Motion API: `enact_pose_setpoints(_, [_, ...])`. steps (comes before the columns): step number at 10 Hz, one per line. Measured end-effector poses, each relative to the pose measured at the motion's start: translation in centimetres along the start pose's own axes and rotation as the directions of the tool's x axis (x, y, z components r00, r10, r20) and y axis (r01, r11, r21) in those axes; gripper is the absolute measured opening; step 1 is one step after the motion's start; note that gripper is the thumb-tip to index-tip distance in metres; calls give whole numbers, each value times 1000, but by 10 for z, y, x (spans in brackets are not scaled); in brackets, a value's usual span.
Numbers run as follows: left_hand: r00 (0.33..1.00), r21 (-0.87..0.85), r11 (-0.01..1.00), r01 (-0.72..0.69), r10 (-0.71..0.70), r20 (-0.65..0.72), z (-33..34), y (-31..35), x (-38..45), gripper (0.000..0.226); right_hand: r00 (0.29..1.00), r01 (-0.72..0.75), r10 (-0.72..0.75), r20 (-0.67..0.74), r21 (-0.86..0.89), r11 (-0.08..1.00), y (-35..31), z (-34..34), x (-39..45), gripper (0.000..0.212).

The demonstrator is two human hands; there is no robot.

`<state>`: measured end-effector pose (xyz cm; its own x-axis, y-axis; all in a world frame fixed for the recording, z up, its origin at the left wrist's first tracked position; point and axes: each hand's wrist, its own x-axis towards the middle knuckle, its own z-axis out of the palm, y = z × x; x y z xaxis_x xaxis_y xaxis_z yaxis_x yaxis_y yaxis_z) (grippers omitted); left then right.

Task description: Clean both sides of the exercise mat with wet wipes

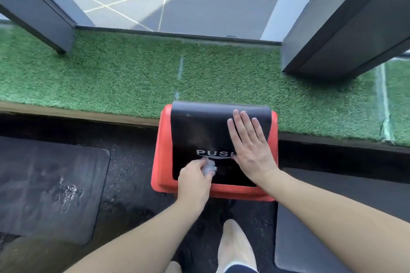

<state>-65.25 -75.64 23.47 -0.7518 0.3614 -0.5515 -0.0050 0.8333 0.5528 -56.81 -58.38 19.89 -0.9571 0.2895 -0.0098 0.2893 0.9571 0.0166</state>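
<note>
**matfan22:** Nearest the camera you had a bare leg (235, 248) over the dark floor, both forearms reaching forward. Your left hand (195, 178) was pinching a crumpled wet wipe (209, 168) right at the near edge of the bin's black swing lid (199, 131), just under the PUSH lettering. Your right hand (249, 144) lay flat on that lid, fingers straight and slightly spread, pressing it.

**rubberfloor_guy:** And the exercise mat (46, 184)? I saw a dark one on the floor to your left, well apart from the red bin (160, 162), with a wet-looking patch near its middle. There was another dark mat (332, 217) on your right, beside the bin. Couldn't tell which one you were cleaning.

**matfan22:** Same. My guess was you were binning a used wipe, so a cleaning pass looked finished, maybe not both sides.

**rubberfloor_guy:** Risk-wise: the lid didn't look swung open much, so if you'd let go too early the wipe could've sat on top or slid to the floor. Press off-centre and a light bin like that could tip back toward the fake-grass ledge (111, 73). Beyond that it was just window glass (177, 6) and parked cars below.
</note>
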Motion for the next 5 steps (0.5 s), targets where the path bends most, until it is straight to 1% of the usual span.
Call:
enact_pose_setpoints(1, [998, 62, 998, -22, 18, 64, 3, -5, 4, 43, 1000, -8, 8, -20, -17, 1000, -1, 2, -2, 119])
enact_pose_setpoints(2, [993, 126, 988, -92, 82, 84, -8, -15, 0, 46, 1000, -12, 11, -24, -14, 1000, -3, 1, -6, 115])
enact_pose_setpoints(3, [977, 145, 969, -199, 185, 107, -31, -21, -2, 46, 998, -20, 19, 61, 22, 1000, -8, -5, -8, 120])
enact_pose_setpoints(4, [950, 124, 943, -310, 303, 68, -59, -21, -5, 45, 974, -55, 44, 222, 44, 997, -15, -19, -14, 134])
enact_pose_setpoints(5, [946, -13, 949, -316, 316, 71, -82, -16, -14, 47, 924, -97, 2, 381, 230, 968, -27, -39, -25, 139])
